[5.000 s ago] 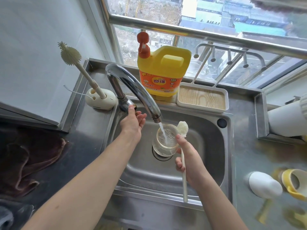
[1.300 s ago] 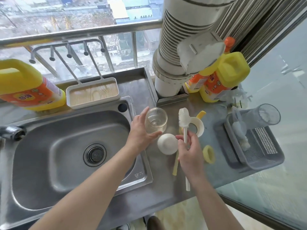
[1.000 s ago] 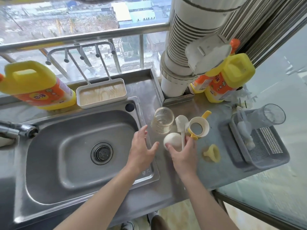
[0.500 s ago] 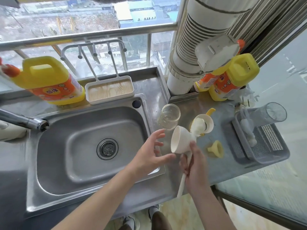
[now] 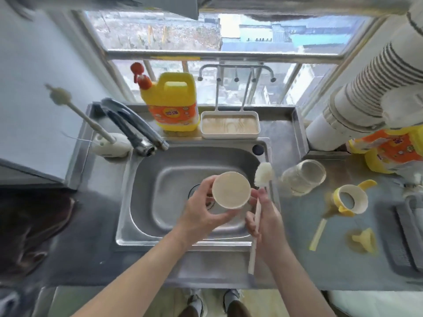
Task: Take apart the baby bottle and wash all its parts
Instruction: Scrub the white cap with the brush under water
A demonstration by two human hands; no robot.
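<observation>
My left hand [image 5: 201,213] holds the white bottle cap [image 5: 231,189] over the steel sink [image 5: 146,179], its open side facing up at me. My right hand [image 5: 266,221] grips the handle of a white bottle brush [image 5: 263,173], whose sponge head stands just right of the cap. The clear glass bottle body [image 5: 303,177] lies on its side on the counter to the right. Further right are the yellow-handled collar ring [image 5: 350,199], a pale straw [image 5: 317,234] and the yellow nipple [image 5: 364,240].
The faucet [image 5: 135,129] reaches over the sink's back left corner. A yellow detergent jug [image 5: 171,104] and a white tray [image 5: 230,124] stand behind the sink. A second brush in a holder [image 5: 109,144] is at left; a grey drying rack [image 5: 407,236] at right.
I set the glass bottle down on the counter, picked up the white cap and carried it left over the sink. My left hand has taken hold of the cap; the view swung left.
</observation>
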